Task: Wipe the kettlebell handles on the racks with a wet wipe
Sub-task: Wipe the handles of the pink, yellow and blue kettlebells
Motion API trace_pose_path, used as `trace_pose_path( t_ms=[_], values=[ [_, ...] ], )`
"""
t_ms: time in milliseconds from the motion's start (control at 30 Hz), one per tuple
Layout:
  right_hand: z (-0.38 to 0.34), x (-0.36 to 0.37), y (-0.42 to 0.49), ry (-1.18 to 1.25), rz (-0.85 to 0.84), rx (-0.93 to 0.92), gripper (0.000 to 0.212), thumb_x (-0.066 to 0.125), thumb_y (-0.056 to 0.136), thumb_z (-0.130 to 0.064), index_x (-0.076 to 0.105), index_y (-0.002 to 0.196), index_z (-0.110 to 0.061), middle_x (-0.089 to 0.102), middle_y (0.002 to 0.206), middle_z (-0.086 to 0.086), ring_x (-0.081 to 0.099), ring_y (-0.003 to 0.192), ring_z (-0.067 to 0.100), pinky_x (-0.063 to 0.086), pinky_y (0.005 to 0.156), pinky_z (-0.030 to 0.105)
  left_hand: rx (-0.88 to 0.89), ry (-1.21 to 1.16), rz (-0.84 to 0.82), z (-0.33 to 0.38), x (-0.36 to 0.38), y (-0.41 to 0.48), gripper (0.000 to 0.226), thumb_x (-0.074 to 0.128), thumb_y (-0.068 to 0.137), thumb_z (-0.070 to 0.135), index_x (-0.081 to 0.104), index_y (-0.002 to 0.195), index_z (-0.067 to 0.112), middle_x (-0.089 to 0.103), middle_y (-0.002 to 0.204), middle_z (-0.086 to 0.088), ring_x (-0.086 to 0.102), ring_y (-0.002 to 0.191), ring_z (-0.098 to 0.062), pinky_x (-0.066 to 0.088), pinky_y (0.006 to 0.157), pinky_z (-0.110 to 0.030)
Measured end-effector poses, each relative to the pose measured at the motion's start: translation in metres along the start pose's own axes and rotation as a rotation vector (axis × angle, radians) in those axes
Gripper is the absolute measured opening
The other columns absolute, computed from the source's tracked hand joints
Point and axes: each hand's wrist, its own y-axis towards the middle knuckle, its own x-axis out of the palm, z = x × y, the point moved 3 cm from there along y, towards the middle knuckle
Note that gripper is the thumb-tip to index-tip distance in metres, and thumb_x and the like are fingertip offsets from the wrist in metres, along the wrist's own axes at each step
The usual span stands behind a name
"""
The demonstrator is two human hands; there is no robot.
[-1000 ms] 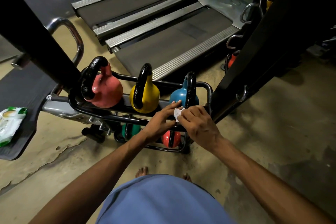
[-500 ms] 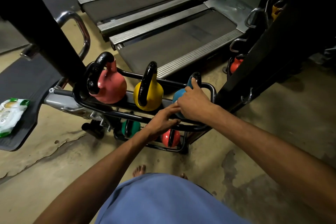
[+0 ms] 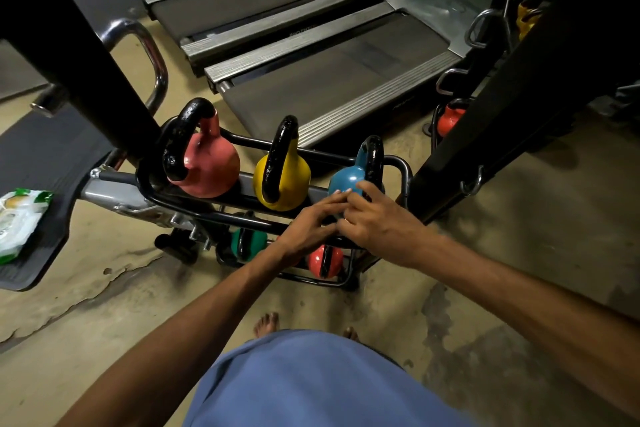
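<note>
Two treadmills [image 3: 329, 80] lie far across the floor. Nearer stands a black rack [image 3: 401, 166] with the pink kettlebell [image 3: 207, 166] at left, the yellow kettlebell [image 3: 294, 177] in the middle and the blue kettlebell [image 3: 346, 180] at right, black handles up. A wipes pack [image 3: 20, 222] lies on a mat at far left. The left hand [image 3: 311, 222] is loose-fingered, fingertips touching the blue kettlebell. The right hand [image 3: 377, 222] curls at its handle's foot; whether it pinches a wipe I cannot tell.

Black tubular steel rack [image 3: 402, 165], top tier, left to right: coral-pink round iron kettlebell [image 3: 211, 166], yellow round kettlebell [image 3: 296, 177], blue round kettlebell [image 3: 346, 180], all with glossy black handles [image 3: 280, 149]. Lower tier: green kettlebell [image 3: 260, 241], orange-red kettlebell [image 3: 316, 262]. Far left: white-and-green plastic wipes pack [image 3: 20, 218].
</note>
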Motion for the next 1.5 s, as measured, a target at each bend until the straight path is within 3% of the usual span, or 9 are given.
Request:
trace_pose_path(
  t_ms=[200, 333, 467, 633, 833, 967, 1100, 1233, 1500],
  values=[
    [-0.001, 0.027, -0.049, 0.163, 0.132, 0.384, 0.01, 0.058, 0.098, -0.008, 0.063, 0.099, -0.016, 0.062, 0.084, 0.003, 0.054, 0.078, 0.023, 0.041, 0.069, 0.033, -0.002, 0.092, 0.059, 0.017, -0.001, 0.009, 0.051, 0.072, 0.093, 0.042, 0.061, 0.141, 0.031, 0.048, 0.156, 0.011, 0.031, 0.151, -0.005, 0.032, 0.124, -0.047],
    [0.012, 0.038, -0.061, 0.85, 0.435, 1.164, 0.008, 0.072, 0.092, -0.016, 0.069, 0.098, -0.02, 0.071, 0.087, -0.006, 0.066, 0.076, 0.012, 0.049, 0.061, 0.021, 0.014, 0.073, 0.054, 0.015, -0.001, 0.007, 0.056, 0.07, 0.088, 0.059, 0.063, 0.139, 0.036, 0.052, 0.153, 0.011, 0.03, 0.151, -0.004, 0.029, 0.121, -0.038],
    [0.003, 0.057, -0.046, 1.486, 0.669, 1.591, 0.003, 0.073, 0.093, -0.017, 0.071, 0.096, -0.018, 0.075, 0.086, 0.004, 0.069, 0.077, 0.016, 0.058, 0.07, 0.042, 0.012, 0.067, 0.132, 0.017, 0.001, 0.009, 0.041, 0.07, 0.092, 0.049, 0.068, 0.131, 0.037, 0.06, 0.146, 0.01, 0.035, 0.148, -0.003, 0.032, 0.118, -0.033],
    [0.0, 0.05, -0.022, 1.693, 0.667, 1.618, 0.012, 0.058, 0.101, -0.01, 0.07, 0.102, -0.011, 0.074, 0.09, 0.002, 0.067, 0.072, 0.004, 0.049, 0.059, 0.015, 0.002, 0.114, 0.12, 0.014, -0.005, 0.012, 0.042, 0.076, 0.088, 0.045, 0.072, 0.129, 0.033, 0.064, 0.141, 0.008, 0.039, 0.144, 0.002, 0.037, 0.113, -0.025],
    [0.048, 0.052, 0.003, 2.035, 0.48, 1.71, 0.03, 0.052, 0.092, -0.008, 0.073, 0.109, 0.005, 0.074, 0.097, 0.017, 0.069, 0.086, 0.03, 0.061, 0.086, 0.045, 0.018, 0.137, 0.109, 0.019, -0.01, 0.013, 0.034, 0.077, 0.091, 0.03, 0.073, 0.125, 0.031, 0.062, 0.131, 0.017, 0.04, 0.138, 0.007, 0.037, 0.1, -0.004],
    [0.066, 0.037, 0.014, 2.233, 0.58, 1.606, 0.034, 0.038, 0.099, -0.002, 0.07, 0.092, 0.005, 0.077, 0.077, 0.015, 0.075, 0.064, 0.02, 0.057, 0.084, 0.035, 0.002, 0.112, 0.112, 0.018, -0.009, 0.014, 0.034, 0.077, 0.091, 0.029, 0.074, 0.126, 0.029, 0.063, 0.14, 0.003, 0.041, 0.142, 0.001, 0.042, 0.103, -0.011],
    [0.063, 0.035, 0.014, 2.182, 0.601, 1.648, 0.031, 0.041, 0.102, -0.009, 0.068, 0.09, 0.002, 0.076, 0.071, 0.013, 0.075, 0.062, 0.019, 0.056, 0.078, 0.037, -0.025, 0.059, 0.107, 0.018, -0.007, 0.013, 0.034, 0.076, 0.092, 0.026, 0.074, 0.126, 0.03, 0.061, 0.143, 0.001, 0.04, 0.143, -0.001, 0.047, 0.11, -0.028],
    [0.034, 0.055, -0.01, 1.925, 0.586, 1.64, 0.009, 0.061, 0.088, -0.017, 0.066, 0.088, -0.01, 0.073, 0.089, 0.016, 0.068, 0.09, 0.034, 0.055, 0.094, 0.054, -0.033, -0.009, 0.166, 0.016, -0.002, 0.014, 0.029, 0.073, 0.095, 0.021, 0.075, 0.124, 0.027, 0.064, 0.14, 0.003, 0.042, 0.143, -0.001, 0.044, 0.102, -0.008],
    [0.051, 0.03, -0.008, 1.345, 0.913, 1.508, 0.008, 0.062, 0.095, -0.007, 0.064, 0.092, -0.014, 0.064, 0.084, -0.006, 0.061, 0.075, 0.004, 0.049, 0.067, 0.022, -0.064, -0.075, 0.235, 0.016, 0.002, 0.012, 0.025, 0.072, 0.095, 0.021, 0.078, 0.119, 0.024, 0.068, 0.13, 0.01, 0.045, 0.14, 0.001, 0.043, 0.096, -0.003]
  ],
)
